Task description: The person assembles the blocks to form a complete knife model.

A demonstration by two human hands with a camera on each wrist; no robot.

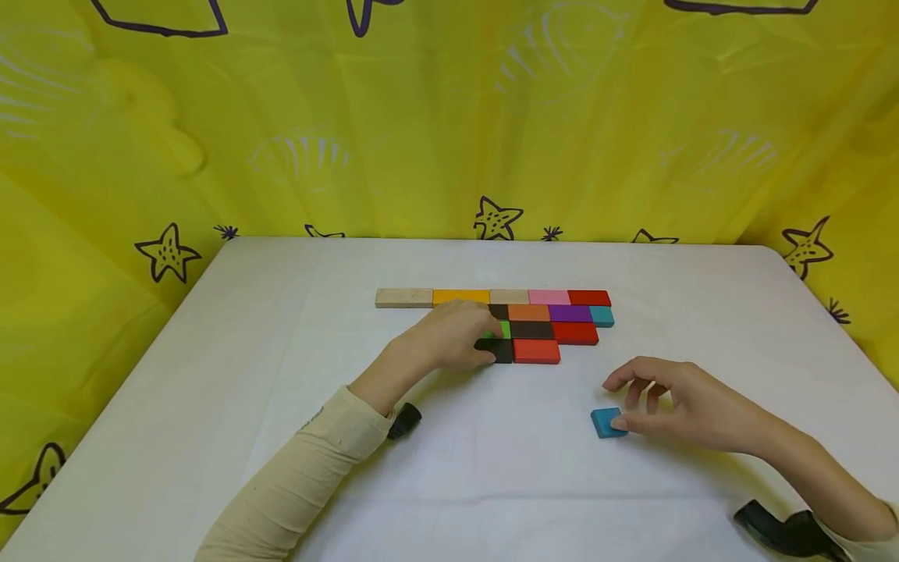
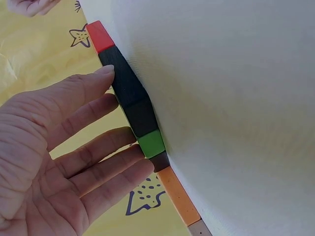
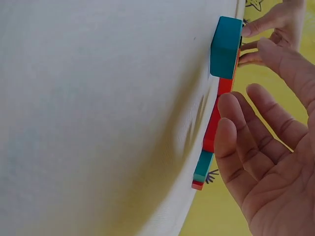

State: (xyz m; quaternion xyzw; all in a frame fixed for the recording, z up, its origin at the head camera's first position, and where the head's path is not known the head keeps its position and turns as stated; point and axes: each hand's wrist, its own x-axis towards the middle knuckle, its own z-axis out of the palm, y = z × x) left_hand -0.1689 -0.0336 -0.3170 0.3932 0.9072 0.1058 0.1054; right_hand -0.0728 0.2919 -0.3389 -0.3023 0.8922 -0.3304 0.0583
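Observation:
Flat coloured blocks lie edge to edge in several rows that form a stepped shape. My left hand (image 1: 456,336) is at the left ends of the nearer rows. Its thumb touches the front black block (image 2: 125,83), and its other fingers stretch along the ends of the green block (image 2: 151,143) and a dark brown block (image 2: 160,161). Apart from the rows, a single teal block (image 1: 605,422) lies flat on the table. My right hand (image 1: 691,406) hovers beside it, thumb tip over its right edge in the head view and the fingers loosely bent above.
The white-covered table (image 1: 211,375) carries everything. A yellow patterned curtain (image 1: 421,140) hangs behind and at both sides. In the back row are a plain wood block (image 1: 403,297), a yellow block (image 1: 460,296) and a pink block (image 1: 548,297). Dark straps (image 1: 779,531) show at the wrists.

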